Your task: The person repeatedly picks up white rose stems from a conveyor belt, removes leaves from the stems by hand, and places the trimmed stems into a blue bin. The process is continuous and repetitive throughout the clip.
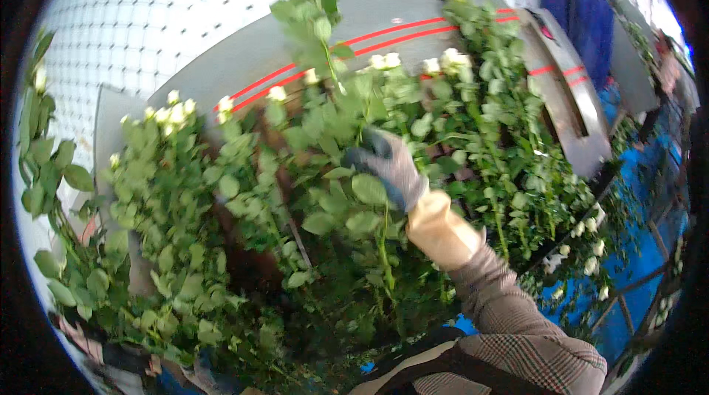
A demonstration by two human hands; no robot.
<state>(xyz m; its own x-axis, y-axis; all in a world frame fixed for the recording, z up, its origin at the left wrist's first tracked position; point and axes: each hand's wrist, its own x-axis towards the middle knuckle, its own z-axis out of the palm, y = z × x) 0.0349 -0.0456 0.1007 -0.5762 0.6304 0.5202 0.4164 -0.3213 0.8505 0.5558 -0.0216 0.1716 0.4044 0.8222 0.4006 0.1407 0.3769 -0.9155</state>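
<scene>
My right hand [385, 165], in a grey knit glove with dark blue fingers, is among white roses at the middle of the view. Its fingers are curled around a leafy rose stem, partly hidden by leaves. Large blurred leaves [368, 190] lie just below the hand, above a thick green stem [385, 251]. Another leafy shoot [310, 18] rises above the hand over the grey board. A blurred blue-grey patch at the lower left may be my left hand [204, 377], but leaves cover much of it. White rose heads [174, 113] line the far side of the stems.
A grey board [388, 4] with red lines stands behind the roses. On the right are a metal piece with a long slot [570, 101], a blue cloth [579, 23] and more white roses [591, 265]. Tall leafy stems [41, 156] stand at the far left.
</scene>
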